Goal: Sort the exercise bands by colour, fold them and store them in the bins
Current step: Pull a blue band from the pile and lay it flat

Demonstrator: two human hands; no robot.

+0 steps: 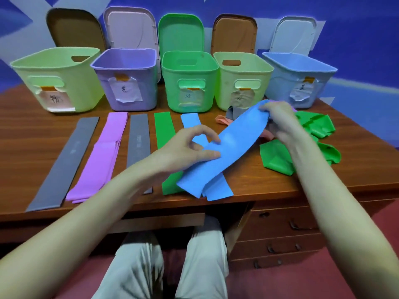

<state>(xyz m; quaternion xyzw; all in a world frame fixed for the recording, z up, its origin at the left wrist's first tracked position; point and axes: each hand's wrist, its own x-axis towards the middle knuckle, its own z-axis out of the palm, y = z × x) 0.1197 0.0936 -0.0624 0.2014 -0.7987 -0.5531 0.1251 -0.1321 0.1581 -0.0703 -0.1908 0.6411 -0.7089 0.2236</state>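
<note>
Holding the blue band point(228, 145) pinched in both hands' fingers point(207, 155), it risked dragging the sorted blue strip point(190, 121) askew.

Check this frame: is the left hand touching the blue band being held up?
Touching. The head view shows the left hand pinching the blue band near its middle.

five bins point(190, 83), five lids point(181, 33), two hands point(185, 147)
</note>
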